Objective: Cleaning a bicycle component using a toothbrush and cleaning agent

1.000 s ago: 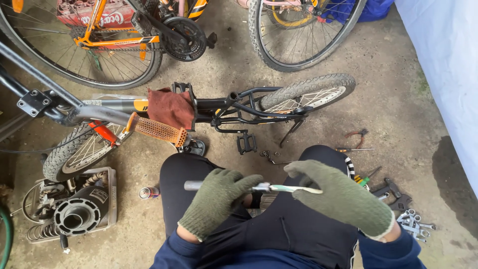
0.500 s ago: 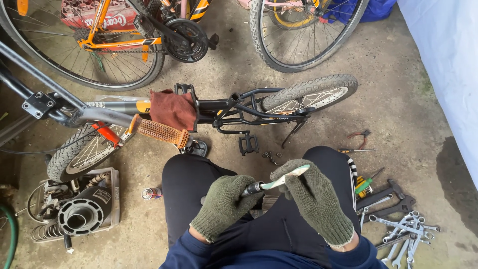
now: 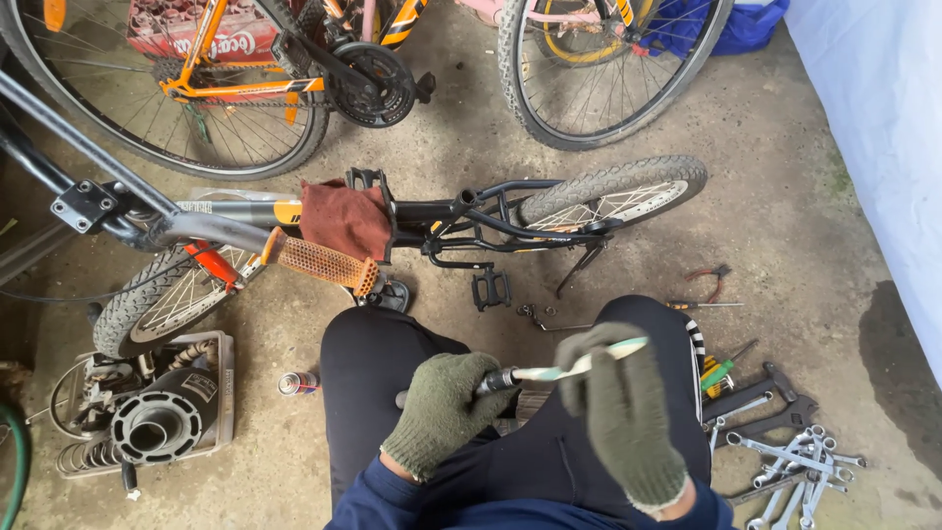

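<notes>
Green knit gloves cover both your hands, so the fingers themselves are hidden. Your left hand [image 3: 444, 410] is clenched around the dark end of a thin metal rod [image 3: 510, 377], most of that end swallowed by the fist. Your right hand [image 3: 618, 412] is raised, fingers pinched on a pale toothbrush [image 3: 589, 361] whose head meets the rod above your lap; its bristles are hard to make out. Spanners [image 3: 785, 456] lie by your right knee, partly cut off

Stained concrete floor [image 3: 785, 211] — small bicycle [image 3: 412, 231], wrenches [image 3: 785, 456], pliers [image 3: 708, 282], perhaps a spray can [image 3: 297, 382].
</notes>
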